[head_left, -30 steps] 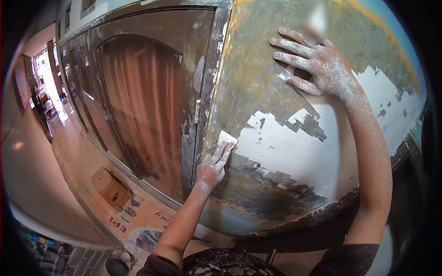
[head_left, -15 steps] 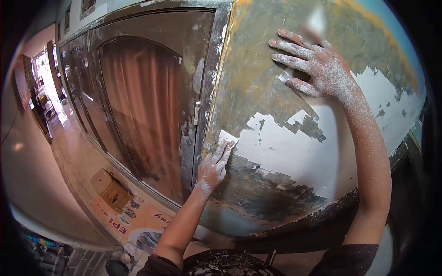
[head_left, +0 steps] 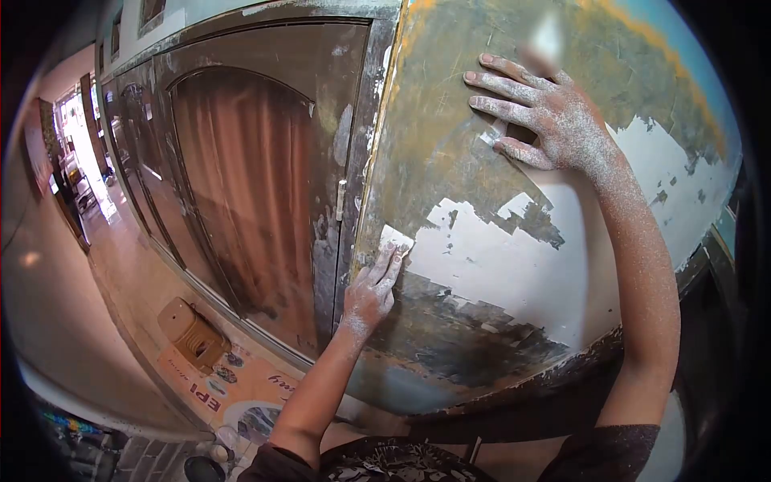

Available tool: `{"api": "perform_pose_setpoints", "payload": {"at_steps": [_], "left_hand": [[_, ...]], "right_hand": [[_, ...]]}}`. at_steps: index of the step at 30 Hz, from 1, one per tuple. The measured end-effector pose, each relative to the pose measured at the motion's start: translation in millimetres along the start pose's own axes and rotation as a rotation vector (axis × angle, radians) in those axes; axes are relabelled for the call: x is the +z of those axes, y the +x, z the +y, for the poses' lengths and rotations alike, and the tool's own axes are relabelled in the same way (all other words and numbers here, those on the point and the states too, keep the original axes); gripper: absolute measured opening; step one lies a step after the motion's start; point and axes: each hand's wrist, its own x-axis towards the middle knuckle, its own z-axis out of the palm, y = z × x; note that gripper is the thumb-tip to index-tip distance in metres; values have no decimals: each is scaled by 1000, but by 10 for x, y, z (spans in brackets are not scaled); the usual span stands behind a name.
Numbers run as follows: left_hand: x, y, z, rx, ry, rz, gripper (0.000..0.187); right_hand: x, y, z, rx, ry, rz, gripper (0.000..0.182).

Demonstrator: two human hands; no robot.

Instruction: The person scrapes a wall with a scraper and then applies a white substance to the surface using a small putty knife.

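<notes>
My left hand (head_left: 371, 293), dusted white, presses a small white folded piece (head_left: 397, 239) flat on the wall (head_left: 434, 169) near its left edge. That piece looks like sandpaper, but its kind is not certain. Higher up to the right, my right hand (head_left: 554, 116) lies against the wall with its fingers spread, coated in white powder. A small pale bit (head_left: 488, 138) shows by its thumb; what it is I cannot make out. Between and below the hands spreads a ragged patch of white filler (head_left: 490, 253) over the worn green-brown paint.
Left of the wall stands a dark door frame (head_left: 341, 161) with a pinkish-brown curtain (head_left: 245, 177) behind its panel. A brown plastic stool (head_left: 191, 331) is on the floor beside a printed orange banner (head_left: 181, 371). A bright passage (head_left: 80, 136) opens at the far left.
The view has shifted very slightly. Both hands stay at almost the same places on the wall, in the same poses.
</notes>
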Motion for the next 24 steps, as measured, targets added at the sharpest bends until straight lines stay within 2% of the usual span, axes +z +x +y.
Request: {"api": "perform_pose_setpoints", "payload": {"at_steps": [2,4,8,24], "left_hand": [[-18,35,0,20,-26,32,78],[-78,41,28,-18,11,-38,73],[-64,59,28,-20,28,-40,73],[15,126,-50,37,-3,57,77]], "right_hand": [[6,0,6,-17,-9,-3,50],[27,-4,5,-18,-10,-5,50],[12,-2,7,-17,-16,-3,50],[8,-1,22,-35,-4,11,47]]}}
